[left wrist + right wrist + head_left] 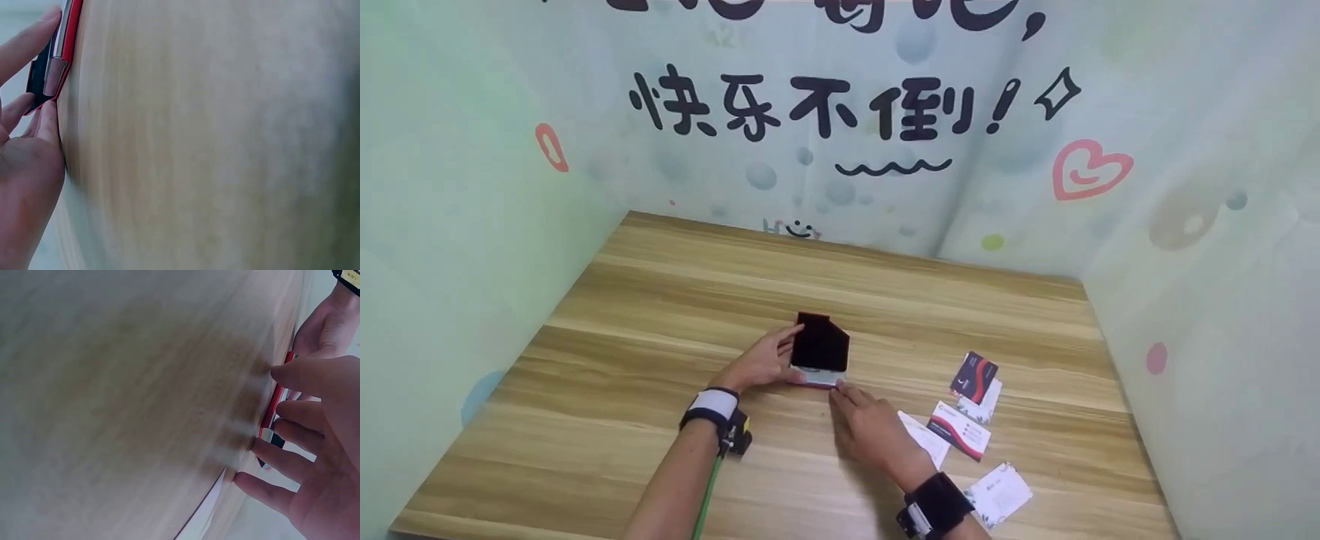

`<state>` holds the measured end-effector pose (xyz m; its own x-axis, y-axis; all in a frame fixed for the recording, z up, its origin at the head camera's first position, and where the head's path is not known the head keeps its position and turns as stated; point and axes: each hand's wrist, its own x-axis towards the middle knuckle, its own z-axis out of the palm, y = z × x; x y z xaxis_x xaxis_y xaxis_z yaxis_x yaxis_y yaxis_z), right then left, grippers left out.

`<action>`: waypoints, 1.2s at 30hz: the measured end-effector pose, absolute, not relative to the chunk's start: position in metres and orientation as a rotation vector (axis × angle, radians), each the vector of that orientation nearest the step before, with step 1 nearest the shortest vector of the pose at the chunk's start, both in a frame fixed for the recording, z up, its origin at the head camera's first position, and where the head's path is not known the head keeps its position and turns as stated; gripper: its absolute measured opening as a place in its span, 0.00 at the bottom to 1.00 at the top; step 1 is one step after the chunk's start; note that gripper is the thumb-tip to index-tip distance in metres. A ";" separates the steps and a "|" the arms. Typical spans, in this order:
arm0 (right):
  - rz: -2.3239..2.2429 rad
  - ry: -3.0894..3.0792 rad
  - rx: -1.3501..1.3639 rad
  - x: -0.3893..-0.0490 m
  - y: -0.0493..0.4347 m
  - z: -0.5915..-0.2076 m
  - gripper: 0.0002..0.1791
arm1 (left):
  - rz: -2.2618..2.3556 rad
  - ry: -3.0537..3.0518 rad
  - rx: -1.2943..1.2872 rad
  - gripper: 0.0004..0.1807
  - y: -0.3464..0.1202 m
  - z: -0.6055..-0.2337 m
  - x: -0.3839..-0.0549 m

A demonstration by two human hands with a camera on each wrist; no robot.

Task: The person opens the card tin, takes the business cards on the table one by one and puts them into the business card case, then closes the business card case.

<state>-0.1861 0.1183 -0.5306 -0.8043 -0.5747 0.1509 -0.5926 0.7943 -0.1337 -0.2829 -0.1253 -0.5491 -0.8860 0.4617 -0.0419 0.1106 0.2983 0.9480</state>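
A business card case (820, 346) stands open on the table, its black lid raised at the far side and its silvery tray toward me. Red edging runs along its shell in the left wrist view (70, 35). My left hand (761, 363) holds the case at its left side, thumb at the tray's near corner and fingers by the lid. My right hand (877, 431) lies at the near right corner of the case, its fingertips at the edge. In the right wrist view those fingers (292, 458) are spread and fairly straight; any contact is hard to tell.
Several business cards lie to the right: a dark card with a red stripe (976, 376) over a floral card (987, 400), a red-and-black wave card (960, 431) beside a white card (921, 437), and another floral card (1000, 495) nearer. Fabric walls border the wooden table (675, 277).
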 end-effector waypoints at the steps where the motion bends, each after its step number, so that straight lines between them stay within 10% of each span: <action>1: 0.266 -2.886 0.939 -0.186 0.118 -0.531 0.25 | 1.613 2.267 0.526 0.56 -0.126 -0.549 -0.283; 36: 0.272 -3.193 0.990 -0.238 0.207 -0.483 0.39 | 1.484 2.333 0.452 0.56 -0.121 -0.547 -0.287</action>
